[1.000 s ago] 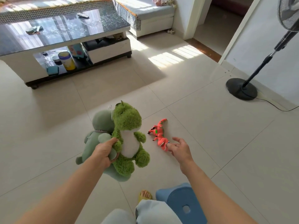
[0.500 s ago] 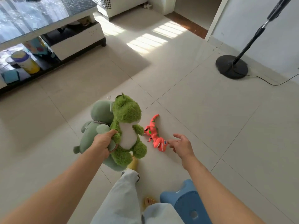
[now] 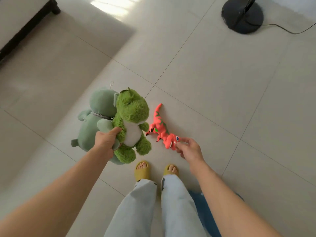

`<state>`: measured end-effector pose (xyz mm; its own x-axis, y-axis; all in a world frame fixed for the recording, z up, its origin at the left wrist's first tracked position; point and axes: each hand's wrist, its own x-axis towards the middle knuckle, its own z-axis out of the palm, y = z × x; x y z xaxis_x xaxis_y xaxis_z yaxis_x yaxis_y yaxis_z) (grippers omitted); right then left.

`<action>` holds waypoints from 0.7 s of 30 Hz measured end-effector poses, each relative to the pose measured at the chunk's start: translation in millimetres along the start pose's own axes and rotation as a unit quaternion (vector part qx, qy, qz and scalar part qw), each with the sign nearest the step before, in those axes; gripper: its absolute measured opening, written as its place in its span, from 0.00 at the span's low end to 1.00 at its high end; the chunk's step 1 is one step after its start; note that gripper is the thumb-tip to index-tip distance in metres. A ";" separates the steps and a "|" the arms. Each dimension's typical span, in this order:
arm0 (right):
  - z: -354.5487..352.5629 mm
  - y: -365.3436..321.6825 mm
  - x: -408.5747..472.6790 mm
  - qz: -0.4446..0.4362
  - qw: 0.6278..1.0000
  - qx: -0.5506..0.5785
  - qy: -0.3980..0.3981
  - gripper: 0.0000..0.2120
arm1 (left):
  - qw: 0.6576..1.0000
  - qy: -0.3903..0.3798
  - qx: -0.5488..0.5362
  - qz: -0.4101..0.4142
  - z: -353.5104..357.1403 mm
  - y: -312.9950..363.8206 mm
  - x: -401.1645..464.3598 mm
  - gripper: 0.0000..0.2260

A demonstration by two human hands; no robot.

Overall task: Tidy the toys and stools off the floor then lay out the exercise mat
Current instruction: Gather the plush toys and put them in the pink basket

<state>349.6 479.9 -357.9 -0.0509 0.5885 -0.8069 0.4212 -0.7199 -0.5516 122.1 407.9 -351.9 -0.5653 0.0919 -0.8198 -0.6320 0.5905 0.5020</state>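
A pale tiled floor (image 3: 222,82) fills the view, seen from above by a person standing on it. Both bare forearms reach forward and down from the bottom corners.

The left arm stretches out from the lower left, and the left hand (image 3: 106,142) has its fingers curled tight round two soft toys held together above the floor: a pale green plush (image 3: 95,120) on the outer side of that hand, and a fuzzy bright green plush dinosaur (image 3: 131,124) with a white belly on the inner side, toward the right hand. The thumb presses into the fuzzy toy's side.

The right arm comes in from the lower right. The right hand (image 3: 189,149) is bent at the wrist, fingers partly curled, with the fingertips at the head of an orange toy dinosaur (image 3: 162,130); whether they already pinch it or only touch it cannot be told. The toy lies on the floor between the two hands, its tail pointing away from the person.

Below the hands are two feet in yellow slippers (image 3: 142,171) and light trouser legs. A blue stool (image 3: 205,212) shows partly beneath the right forearm. Far beyond the right hand sits a round black fan base (image 3: 239,19).
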 end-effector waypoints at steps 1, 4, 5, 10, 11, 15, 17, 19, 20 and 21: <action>5.2 4.5 10.6 0.012 1.000 -0.001 0.001 0.06 | 1.000 0.006 0.008 -0.001 5.1 -2.8 12.7 0.10; 22.6 27.7 59.7 0.055 0.998 0.004 -0.004 0.09 | 0.999 0.019 0.033 -0.015 26.4 -21.3 60.2 0.11; 28.2 35.5 78.2 0.069 0.998 0.000 -0.007 0.13 | 0.999 0.026 0.038 -0.020 33.5 -28.5 76.8 0.11; 61.7 83.0 170.4 0.107 0.994 -0.015 -0.022 0.18 | 0.997 0.043 0.055 -0.037 65.0 -78.2 158.7 0.16; 67.9 91.4 187.1 0.111 0.993 -0.021 -0.021 0.18 | 0.996 0.051 0.058 -0.042 70.6 -87.2 173.6 0.16; 87.8 118.4 246.4 0.138 0.990 -0.023 -0.034 0.05 | 0.994 0.069 0.057 -0.060 91.3 -121.0 230.5 0.12; 95.8 128.3 271.1 0.155 0.987 -0.024 -0.037 0.08 | 0.994 0.072 0.056 -0.064 99.0 -132.9 252.4 0.12; 105.4 142.4 296.7 0.170 0.985 -0.013 -0.030 0.05 | 0.993 0.076 0.056 -0.067 104.7 -146.4 276.3 0.16; 110.6 150.9 309.3 0.179 0.984 -0.009 -0.025 0.05 | 0.993 0.078 0.060 -0.071 107.5 -154.3 288.3 0.19; 115.0 157.8 319.1 0.185 0.983 -0.011 -0.018 0.09 | 0.992 0.078 0.066 -0.070 108.8 -159.7 296.1 0.21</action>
<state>295.7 511.8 -726.7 0.0778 0.2752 -0.9582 0.4367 -0.8734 -0.2153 113.4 428.1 -704.7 -0.5576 -0.1175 -0.8218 -0.6412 0.6897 0.3364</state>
